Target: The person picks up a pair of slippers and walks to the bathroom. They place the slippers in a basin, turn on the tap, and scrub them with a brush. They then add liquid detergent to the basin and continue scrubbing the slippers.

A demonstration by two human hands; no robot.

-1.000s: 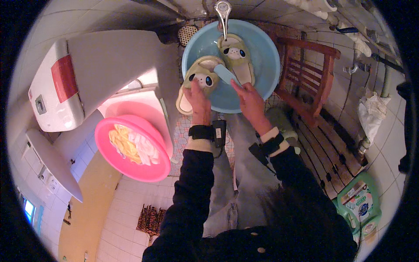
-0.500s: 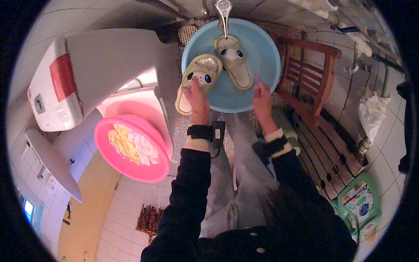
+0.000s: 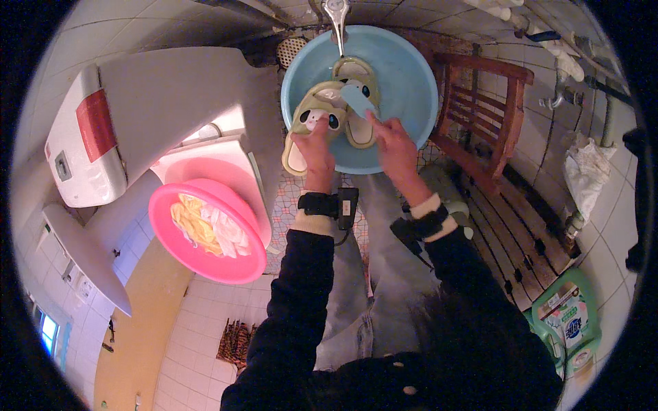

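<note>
A green slide slipper (image 3: 317, 97) with a panda-like face on its strap is gripped at the strap by my left hand (image 3: 315, 156). It is tilted over the left side of a light blue basin (image 3: 426, 96) holding water. The matching slipper (image 3: 361, 130) lies in the basin, partly covered by the first. My right hand (image 3: 399, 156) is closed around the handle of a light blue brush (image 3: 356, 101). The brush head is over the toe end of the held slipper; whether its bristles touch is hidden.
A chrome tap (image 3: 337, 20) hangs over the basin's far edge. Left stands a pink basin (image 3: 161, 229) with yellow and pink cloth beside a white appliance (image 3: 171, 103). On the right are a brown wooden chair (image 3: 507, 130) and a green detergent jug (image 3: 569, 308).
My right hand has moved left toward the slippers, bringing the brush into clear view over the held slipper. That slipper has shifted slightly right, overlapping the other one more.
</note>
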